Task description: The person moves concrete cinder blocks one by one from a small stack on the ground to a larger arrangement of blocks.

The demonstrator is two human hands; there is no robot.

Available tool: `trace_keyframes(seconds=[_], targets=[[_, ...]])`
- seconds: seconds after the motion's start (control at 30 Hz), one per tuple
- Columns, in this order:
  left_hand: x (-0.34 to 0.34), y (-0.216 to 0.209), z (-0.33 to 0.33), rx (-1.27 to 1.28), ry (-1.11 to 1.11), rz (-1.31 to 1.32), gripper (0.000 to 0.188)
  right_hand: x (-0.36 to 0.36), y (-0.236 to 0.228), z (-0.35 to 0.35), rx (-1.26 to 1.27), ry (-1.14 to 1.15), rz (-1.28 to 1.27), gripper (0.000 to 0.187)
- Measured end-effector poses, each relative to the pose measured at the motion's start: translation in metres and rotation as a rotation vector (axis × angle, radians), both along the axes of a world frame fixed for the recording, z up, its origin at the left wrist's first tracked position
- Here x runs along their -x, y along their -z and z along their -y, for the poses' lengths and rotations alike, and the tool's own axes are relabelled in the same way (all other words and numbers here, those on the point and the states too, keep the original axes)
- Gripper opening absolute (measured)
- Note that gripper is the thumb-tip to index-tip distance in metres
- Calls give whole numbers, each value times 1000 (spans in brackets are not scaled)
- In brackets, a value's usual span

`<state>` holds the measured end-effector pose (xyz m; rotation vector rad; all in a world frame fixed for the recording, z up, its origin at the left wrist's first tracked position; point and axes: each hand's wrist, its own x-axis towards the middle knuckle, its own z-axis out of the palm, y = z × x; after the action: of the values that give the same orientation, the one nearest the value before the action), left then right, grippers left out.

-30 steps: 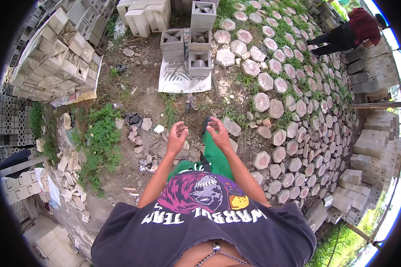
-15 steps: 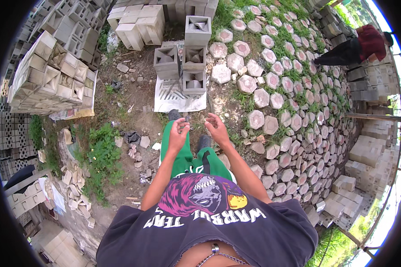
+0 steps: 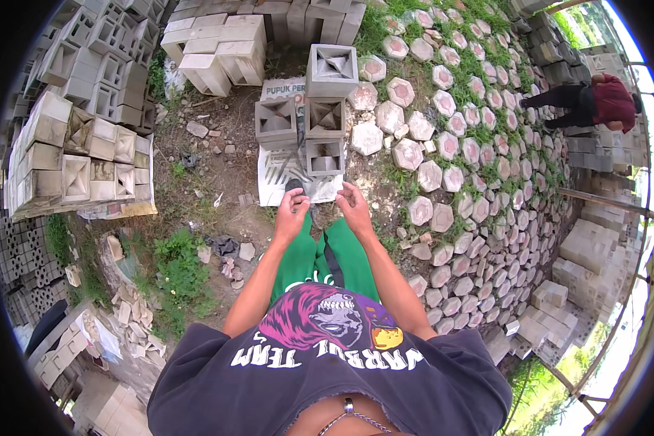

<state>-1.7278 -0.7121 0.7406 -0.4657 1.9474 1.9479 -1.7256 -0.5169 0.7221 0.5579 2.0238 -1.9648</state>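
Note:
Both my hands reach forward in front of my legs, at the near edge of a white printed sack (image 3: 272, 190) spread on the dirt. My left hand (image 3: 293, 214) is empty, its fingers loosely bent and apart. Level with it, my right hand (image 3: 353, 208) also holds nothing, fingers apart. Just beyond them stands a small grey concrete vent block (image 3: 325, 166) on the sack. Behind it are another vent block (image 3: 325, 116) and a taller-looking one (image 3: 333, 71); a fourth kind of grouping shows at left with a vent block (image 3: 276, 128). Neither hand visibly touches a block.
Stacked vent blocks (image 3: 87, 163) stand at left, and pale blocks (image 3: 221, 51) at the far side. Hexagonal pavers (image 3: 407, 154) cover the grassy ground at right. A person in a red top (image 3: 612, 103) bends by the block piles. Weeds (image 3: 174, 265) and rubble lie at left.
The sack and its blocks now appear nearer to me, and my hands come to the sack's near edge, still empty. The person at far right has shifted posture.

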Motion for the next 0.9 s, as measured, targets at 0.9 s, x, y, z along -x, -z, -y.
trace_keyframes(seconds=[0.9], targets=[[179,68,144,-79,-150,96,41,204,40,152,-79,-20,161,47]])
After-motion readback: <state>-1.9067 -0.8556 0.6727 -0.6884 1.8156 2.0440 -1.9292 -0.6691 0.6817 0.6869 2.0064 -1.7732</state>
